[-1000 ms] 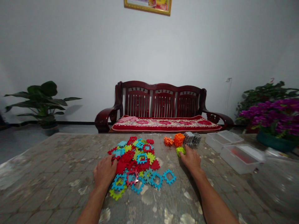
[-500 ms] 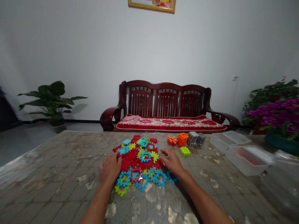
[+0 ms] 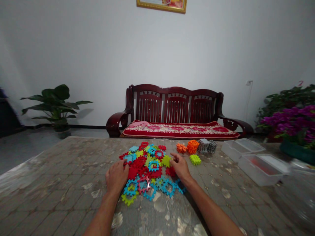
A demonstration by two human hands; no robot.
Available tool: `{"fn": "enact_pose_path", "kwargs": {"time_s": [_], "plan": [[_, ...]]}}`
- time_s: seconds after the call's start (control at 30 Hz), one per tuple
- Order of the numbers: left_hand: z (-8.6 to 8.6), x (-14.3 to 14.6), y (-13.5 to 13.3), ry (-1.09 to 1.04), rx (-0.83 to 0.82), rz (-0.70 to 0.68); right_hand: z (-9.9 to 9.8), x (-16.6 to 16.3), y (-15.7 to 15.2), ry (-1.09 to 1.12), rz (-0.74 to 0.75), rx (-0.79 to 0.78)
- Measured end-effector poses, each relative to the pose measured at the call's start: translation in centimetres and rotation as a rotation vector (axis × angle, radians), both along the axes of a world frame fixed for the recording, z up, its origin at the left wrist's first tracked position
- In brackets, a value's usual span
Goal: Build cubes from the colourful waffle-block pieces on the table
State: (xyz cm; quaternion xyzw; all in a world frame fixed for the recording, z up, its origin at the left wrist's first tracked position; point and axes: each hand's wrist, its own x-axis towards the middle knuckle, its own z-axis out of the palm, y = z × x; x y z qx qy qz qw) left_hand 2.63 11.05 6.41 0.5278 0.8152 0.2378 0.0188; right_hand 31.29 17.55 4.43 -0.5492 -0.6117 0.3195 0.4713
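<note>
A loose pile of toothed plastic tiles [image 3: 139, 163] in red, blue and lime green lies on the table, some solid and some with open centres. Against the pile's left edge rests my left hand [image 3: 117, 173], palm down with fingers loosely bent, near a red tile [image 3: 133, 173]; it grips nothing that I can see. On the right side, my right hand [image 3: 180, 167] has thumb and forefinger at the edge of a lime-green tile [image 3: 166, 161], which it appears to pinch. Below that hand are a red tile [image 3: 170, 171] and blue frame tiles [image 3: 169, 187].
Stacked orange tiles [image 3: 192, 147], grey tiles [image 3: 203, 146] and a small lime-green stack [image 3: 195, 159] stand right of the pile. Clear plastic boxes [image 3: 257, 173] are farther right, beside purple flowers [image 3: 292, 121]. A wooden bench [image 3: 176, 101] stands beyond the table [image 3: 81, 177].
My right hand's fingers have closed in on the lime-green tile, which has shifted slightly right and away from me. The left hand has stayed nearly in place.
</note>
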Motion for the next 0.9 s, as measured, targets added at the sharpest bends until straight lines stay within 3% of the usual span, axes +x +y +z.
{"fn": "enact_pose_path", "kwargs": {"time_s": [0.13, 0.3, 0.43, 0.63, 0.9], "plan": [[0.0, -0.1, 0.1, 0.001, -0.005, -0.001, 0.8, 3.7, 1.4, 0.082, -0.050, -0.015], [-0.1, -0.2, 0.2, 0.008, -0.003, -0.022, 1.3, 6.9, 1.5, -0.188, -0.099, 0.062], [-0.2, -0.2, 0.2, 0.007, -0.001, -0.016, 1.5, 6.4, 0.3, -0.505, -0.158, 0.121], [-0.2, -0.2, 0.2, 0.016, 0.001, -0.016, 2.1, 4.8, -1.7, -0.881, -0.157, 0.061], [-0.4, -0.3, 0.3, 0.026, -0.013, -0.020, 2.1, 4.6, -2.6, -0.930, -0.159, 0.052]]}}
